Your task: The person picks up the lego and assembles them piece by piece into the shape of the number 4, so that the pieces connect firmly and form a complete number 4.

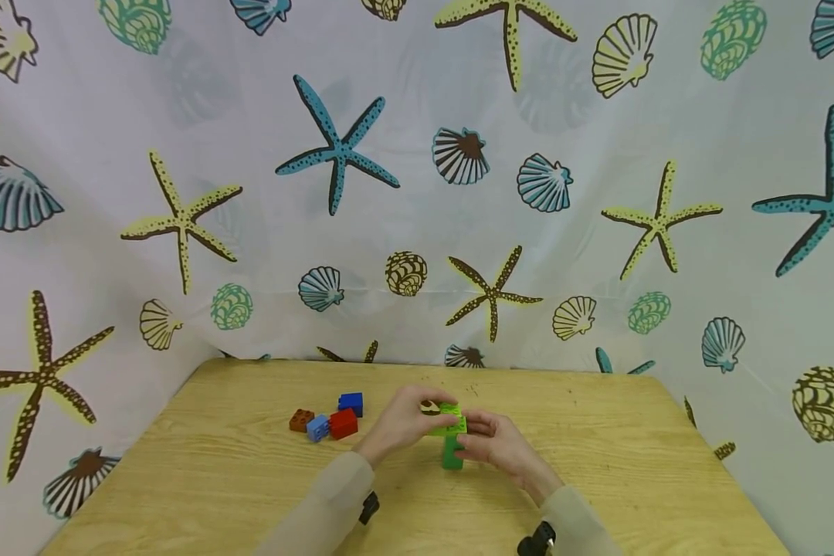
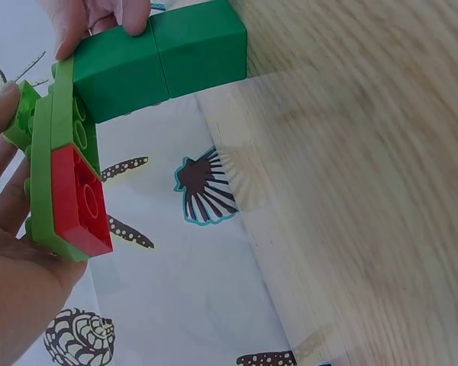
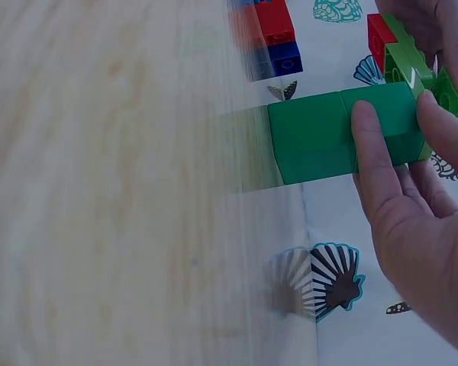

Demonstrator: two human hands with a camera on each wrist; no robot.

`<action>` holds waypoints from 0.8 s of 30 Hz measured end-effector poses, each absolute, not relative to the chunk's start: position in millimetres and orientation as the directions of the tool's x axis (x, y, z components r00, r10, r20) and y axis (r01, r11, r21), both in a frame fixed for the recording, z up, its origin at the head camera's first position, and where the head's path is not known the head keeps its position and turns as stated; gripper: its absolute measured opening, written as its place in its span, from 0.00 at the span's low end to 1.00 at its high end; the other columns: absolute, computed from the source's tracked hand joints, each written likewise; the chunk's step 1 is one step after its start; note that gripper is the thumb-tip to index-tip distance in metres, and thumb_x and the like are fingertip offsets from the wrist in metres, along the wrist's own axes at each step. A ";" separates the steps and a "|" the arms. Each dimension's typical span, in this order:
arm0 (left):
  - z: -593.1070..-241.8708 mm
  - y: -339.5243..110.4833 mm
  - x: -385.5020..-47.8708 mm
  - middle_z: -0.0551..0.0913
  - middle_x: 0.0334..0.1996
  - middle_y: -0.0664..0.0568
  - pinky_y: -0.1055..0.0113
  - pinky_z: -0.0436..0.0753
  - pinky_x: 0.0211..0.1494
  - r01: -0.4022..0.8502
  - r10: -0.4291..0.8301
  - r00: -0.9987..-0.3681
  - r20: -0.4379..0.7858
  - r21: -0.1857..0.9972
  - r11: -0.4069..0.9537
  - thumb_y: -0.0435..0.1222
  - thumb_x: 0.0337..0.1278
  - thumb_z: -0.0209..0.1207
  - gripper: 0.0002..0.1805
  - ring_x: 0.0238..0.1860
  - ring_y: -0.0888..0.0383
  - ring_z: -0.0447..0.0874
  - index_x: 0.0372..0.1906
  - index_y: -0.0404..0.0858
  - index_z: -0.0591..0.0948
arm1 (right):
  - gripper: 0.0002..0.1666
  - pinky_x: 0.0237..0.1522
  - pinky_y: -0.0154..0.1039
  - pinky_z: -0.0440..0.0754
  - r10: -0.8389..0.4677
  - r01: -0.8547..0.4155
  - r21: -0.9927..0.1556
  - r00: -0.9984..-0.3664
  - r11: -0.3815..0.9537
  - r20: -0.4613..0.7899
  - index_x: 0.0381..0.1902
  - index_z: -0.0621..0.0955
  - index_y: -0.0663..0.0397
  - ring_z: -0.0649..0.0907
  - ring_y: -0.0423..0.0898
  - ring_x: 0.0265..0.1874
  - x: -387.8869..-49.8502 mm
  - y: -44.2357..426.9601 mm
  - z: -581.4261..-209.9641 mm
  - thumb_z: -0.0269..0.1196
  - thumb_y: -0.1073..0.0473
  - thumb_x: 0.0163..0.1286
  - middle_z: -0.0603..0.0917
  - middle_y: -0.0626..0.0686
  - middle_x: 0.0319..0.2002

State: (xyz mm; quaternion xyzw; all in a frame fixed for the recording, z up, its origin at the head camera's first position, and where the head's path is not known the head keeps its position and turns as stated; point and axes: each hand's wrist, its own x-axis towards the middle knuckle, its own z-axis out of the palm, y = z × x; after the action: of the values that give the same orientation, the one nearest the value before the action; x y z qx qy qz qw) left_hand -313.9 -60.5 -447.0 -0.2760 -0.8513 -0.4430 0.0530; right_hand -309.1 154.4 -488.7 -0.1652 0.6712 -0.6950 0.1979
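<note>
Two dark green toy building bricks (image 2: pixel 160 65) stand stacked upright on the table, with light green bricks (image 2: pixel 42 175) across their top. A red brick (image 2: pixel 80 206) hangs under the overhanging end of the light green ones. My left hand (image 1: pixel 406 417) holds the light green bricks between thumb and fingers, from the left side. From the right, my right hand (image 1: pixel 503 448) grips the upper dark green brick, thumb and fingers on opposite sides. A small light green brick (image 3: pixel 448 95) is at the top, between the hands; whether it is fully pressed down I cannot tell.
Loose bricks lie left on the wooden table (image 1: pixel 598 463): a brown one (image 1: pixel 302 420), a light blue one (image 1: pixel 317 428), a red one (image 1: pixel 344 424) and a dark blue one (image 1: pixel 350 404). A shell-and-starfish patterned curtain (image 1: pixel 389 216) hangs behind the table and at its sides.
</note>
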 end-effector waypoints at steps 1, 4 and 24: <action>-446.6 -59.5 -314.4 0.87 0.46 0.56 0.60 0.81 0.52 0.526 0.431 -0.836 0.339 0.719 0.455 0.43 0.57 0.68 0.14 0.47 0.59 0.82 0.48 0.46 0.87 | 0.36 0.56 0.47 0.81 -0.498 0.054 -0.998 -0.866 -0.020 -0.037 0.71 0.64 0.67 0.81 0.51 0.56 -309.0 154.4 -488.2 0.63 0.62 0.70 0.72 0.67 0.64; -445.5 -57.2 -315.0 0.87 0.45 0.55 0.62 0.81 0.51 0.540 0.451 -0.825 0.342 0.712 0.448 0.41 0.56 0.69 0.14 0.46 0.59 0.82 0.48 0.45 0.87 | 0.36 0.56 0.48 0.81 -0.501 0.061 -0.998 -0.864 -0.023 -0.041 0.71 0.64 0.68 0.81 0.52 0.57 -308.9 154.2 -487.5 0.62 0.62 0.70 0.71 0.67 0.65; -443.5 -51.0 -317.4 0.87 0.47 0.53 0.62 0.83 0.49 0.505 0.503 -0.830 0.242 0.709 0.492 0.38 0.55 0.69 0.17 0.47 0.56 0.83 0.50 0.39 0.86 | 0.37 0.56 0.47 0.81 -0.496 0.086 -0.996 -0.866 -0.031 -0.060 0.72 0.61 0.69 0.81 0.53 0.57 -310.9 153.9 -486.8 0.62 0.65 0.69 0.70 0.69 0.66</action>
State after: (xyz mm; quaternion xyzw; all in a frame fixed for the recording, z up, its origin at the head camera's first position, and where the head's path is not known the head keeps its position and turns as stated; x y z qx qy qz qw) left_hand -317.4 -51.0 -443.5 -0.2918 -0.8636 -0.4111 0.0013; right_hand -310.9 153.9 -486.8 -0.1542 0.6644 -0.7012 0.2077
